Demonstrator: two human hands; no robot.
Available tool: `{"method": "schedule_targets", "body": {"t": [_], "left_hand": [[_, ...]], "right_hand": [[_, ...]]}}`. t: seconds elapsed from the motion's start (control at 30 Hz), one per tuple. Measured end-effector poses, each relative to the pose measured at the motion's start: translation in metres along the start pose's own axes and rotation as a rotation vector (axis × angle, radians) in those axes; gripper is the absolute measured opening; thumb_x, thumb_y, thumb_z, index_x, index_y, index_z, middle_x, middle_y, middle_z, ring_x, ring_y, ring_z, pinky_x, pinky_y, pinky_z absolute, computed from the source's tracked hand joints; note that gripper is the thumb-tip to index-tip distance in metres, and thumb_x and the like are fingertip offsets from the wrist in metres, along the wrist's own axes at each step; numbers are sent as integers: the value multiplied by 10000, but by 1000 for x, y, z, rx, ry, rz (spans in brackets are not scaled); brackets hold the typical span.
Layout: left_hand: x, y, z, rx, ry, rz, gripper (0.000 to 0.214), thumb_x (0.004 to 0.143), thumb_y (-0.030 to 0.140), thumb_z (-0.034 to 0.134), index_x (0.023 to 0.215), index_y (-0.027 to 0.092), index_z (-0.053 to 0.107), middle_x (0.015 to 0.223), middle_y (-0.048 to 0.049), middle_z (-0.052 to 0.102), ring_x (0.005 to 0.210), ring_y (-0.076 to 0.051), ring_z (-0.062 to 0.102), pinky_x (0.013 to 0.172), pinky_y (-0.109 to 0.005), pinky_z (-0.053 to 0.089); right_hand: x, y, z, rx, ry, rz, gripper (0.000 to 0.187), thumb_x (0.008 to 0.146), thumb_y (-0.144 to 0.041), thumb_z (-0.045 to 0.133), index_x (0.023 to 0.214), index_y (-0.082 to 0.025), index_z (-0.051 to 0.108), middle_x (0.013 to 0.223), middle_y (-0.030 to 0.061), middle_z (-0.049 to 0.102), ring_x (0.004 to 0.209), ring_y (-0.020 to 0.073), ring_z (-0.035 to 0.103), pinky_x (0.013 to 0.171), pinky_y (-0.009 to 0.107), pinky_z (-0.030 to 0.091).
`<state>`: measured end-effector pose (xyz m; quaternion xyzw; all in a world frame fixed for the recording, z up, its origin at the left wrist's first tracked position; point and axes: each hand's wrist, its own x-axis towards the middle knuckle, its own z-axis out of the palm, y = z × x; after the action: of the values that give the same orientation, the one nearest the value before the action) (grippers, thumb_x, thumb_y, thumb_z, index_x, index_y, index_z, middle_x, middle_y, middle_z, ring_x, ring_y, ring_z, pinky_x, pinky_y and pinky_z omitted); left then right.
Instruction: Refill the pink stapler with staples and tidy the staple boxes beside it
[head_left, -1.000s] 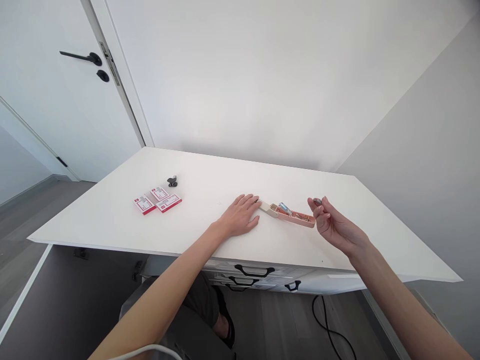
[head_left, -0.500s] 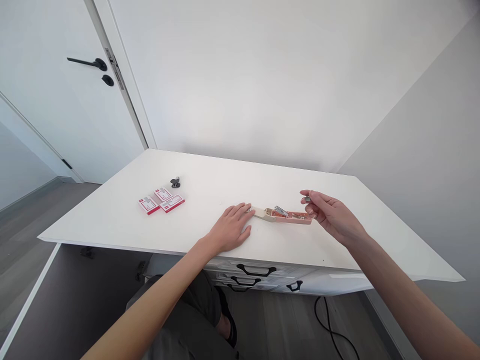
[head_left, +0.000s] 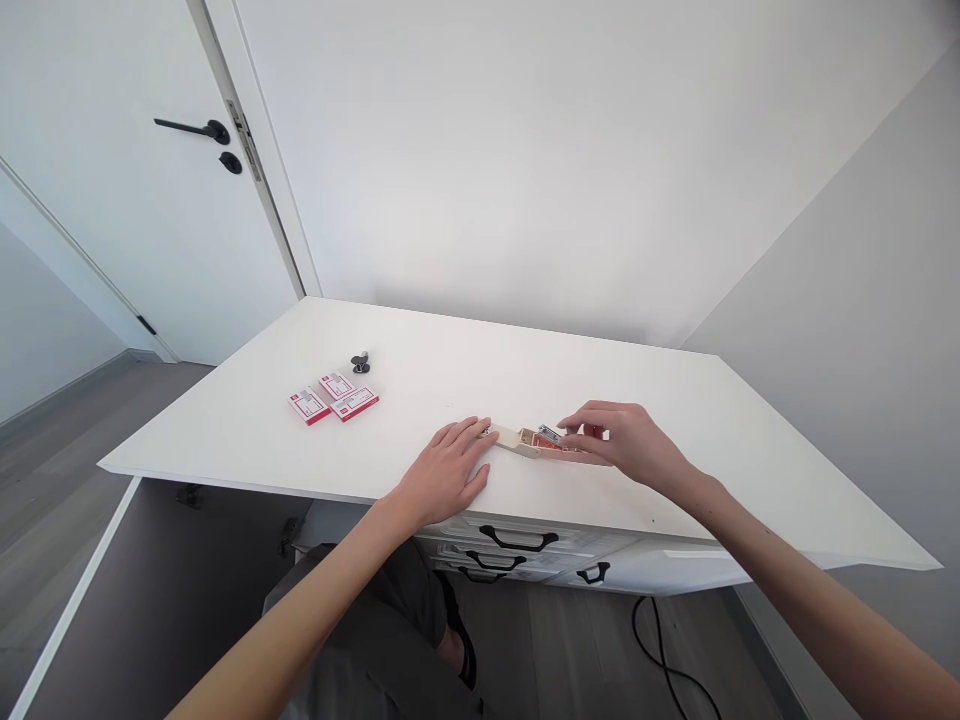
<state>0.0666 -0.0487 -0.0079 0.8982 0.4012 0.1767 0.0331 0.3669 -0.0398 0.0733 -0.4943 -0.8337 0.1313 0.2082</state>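
Observation:
A pink and cream stapler (head_left: 529, 449) lies opened out flat on the white cabinet top, with its metal magazine part (head_left: 550, 434) tilted up near the middle. My left hand (head_left: 447, 468) lies with outstretched fingers over the cream end, pressing on it, thumb apart on the surface. Above the pink half, my right hand (head_left: 619, 440) pinches a small grey strip of staples (head_left: 571, 431) close to the magazine part. The hand covers much of the pink half and part of the strip.
Three red-and-white small boxes (head_left: 355, 402) lie together at the left of the cabinet top (head_left: 247, 420). Behind them is a small black staple remover (head_left: 361, 363). Below the front edge are black drawer handles (head_left: 519, 540) and an opened cabinet door (head_left: 82, 590).
My right hand has moved left and down with the staple strip, from beyond the pink end to over the stapler beside its metal part. My left hand stays on the cream end.

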Motion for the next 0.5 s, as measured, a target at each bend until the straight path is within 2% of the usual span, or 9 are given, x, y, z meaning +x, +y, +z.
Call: {"method": "schedule_targets", "body": {"t": [0.13, 0.5], "left_hand": [[0, 0, 1, -4, 12, 1, 498, 1067, 368, 371, 1531, 209, 459, 1638, -86, 427, 1535, -266, 353, 1252, -484, 325], [-1, 0, 3, -6, 19, 0, 496, 1065, 371, 383, 1528, 211, 461, 1637, -89, 426, 1531, -270, 352, 1248, -480, 329]], "right_hand": [[3, 5, 8, -79, -42, -24, 380, 1014, -528, 534, 1007, -271, 815, 933, 54, 762, 699, 193, 655, 663, 340, 500], [9, -1, 11, -198, -135, 19, 291, 1010, -414, 588, 886, -267, 807, 944, 31, 768, 752, 188, 685, 655, 309, 470]]}}
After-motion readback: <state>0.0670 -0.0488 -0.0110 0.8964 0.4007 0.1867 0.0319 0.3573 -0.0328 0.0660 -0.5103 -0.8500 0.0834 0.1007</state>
